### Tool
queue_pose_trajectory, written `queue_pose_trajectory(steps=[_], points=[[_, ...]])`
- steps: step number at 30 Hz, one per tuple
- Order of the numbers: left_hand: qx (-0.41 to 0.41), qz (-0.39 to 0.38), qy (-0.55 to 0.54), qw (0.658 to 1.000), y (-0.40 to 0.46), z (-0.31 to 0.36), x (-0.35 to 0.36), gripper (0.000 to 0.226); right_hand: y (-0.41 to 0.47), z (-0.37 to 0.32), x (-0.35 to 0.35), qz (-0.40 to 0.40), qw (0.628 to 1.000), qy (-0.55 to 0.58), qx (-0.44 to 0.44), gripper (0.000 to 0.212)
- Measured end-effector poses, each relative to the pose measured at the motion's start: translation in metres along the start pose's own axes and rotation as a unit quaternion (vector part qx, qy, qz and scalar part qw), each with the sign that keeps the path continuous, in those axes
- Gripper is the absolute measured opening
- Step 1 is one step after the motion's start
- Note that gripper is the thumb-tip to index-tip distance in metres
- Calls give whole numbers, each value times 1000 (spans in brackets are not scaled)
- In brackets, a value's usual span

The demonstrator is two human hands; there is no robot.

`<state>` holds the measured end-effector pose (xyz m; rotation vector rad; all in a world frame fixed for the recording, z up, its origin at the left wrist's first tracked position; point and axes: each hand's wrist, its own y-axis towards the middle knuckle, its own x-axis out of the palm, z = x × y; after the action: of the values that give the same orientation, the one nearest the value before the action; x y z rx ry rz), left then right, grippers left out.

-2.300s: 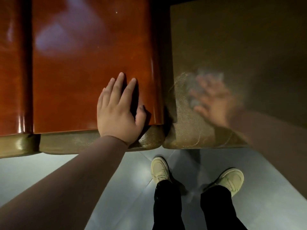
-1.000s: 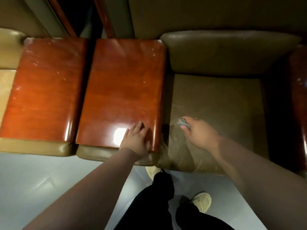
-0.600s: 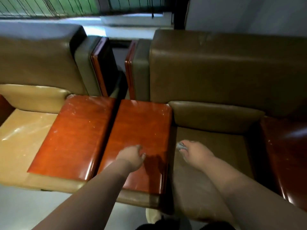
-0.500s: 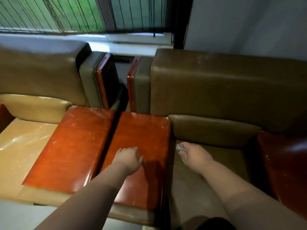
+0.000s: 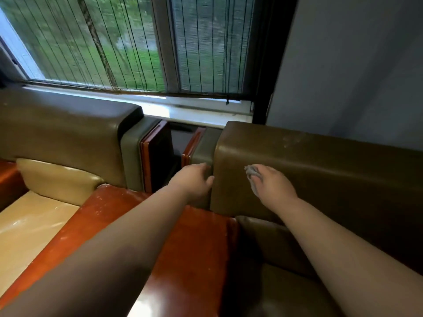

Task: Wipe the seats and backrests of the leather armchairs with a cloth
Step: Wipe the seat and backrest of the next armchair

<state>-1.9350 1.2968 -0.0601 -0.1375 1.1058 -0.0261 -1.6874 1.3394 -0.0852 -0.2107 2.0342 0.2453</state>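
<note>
A narrow gap (image 5: 177, 145) (dark, perhaps hand-wide) separates the two backrests; the windowsill (image 5: 194, 109) blocks behind.

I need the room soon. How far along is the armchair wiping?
In hand: the right hand presses the cloth on the dark armchair's backrest, near its left edge; the left hand steadies that edge. Pale marks remain along the top. Whether either chair's seat is done cannot be told from here.
</note>
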Motion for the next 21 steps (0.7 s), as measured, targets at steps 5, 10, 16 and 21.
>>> queue_pose_trajectory(steps=[5, 10, 16, 21], points=[[5, 44, -19, 999, 108, 22, 12, 47, 109, 30, -1, 58, 997, 4, -55, 45], [28, 103, 17, 994, 218, 47, 49, 39, 184, 59, 47, -84, 970, -173, -151, 63], [3, 177, 15, 984, 281, 27, 104, 58, 197, 75, 62, -95, 963, -185, -170, 70], [24, 189, 0, 982, 285, 22, 105, 74, 250, 78, 42, -169, 953, -196, -160, 72]])
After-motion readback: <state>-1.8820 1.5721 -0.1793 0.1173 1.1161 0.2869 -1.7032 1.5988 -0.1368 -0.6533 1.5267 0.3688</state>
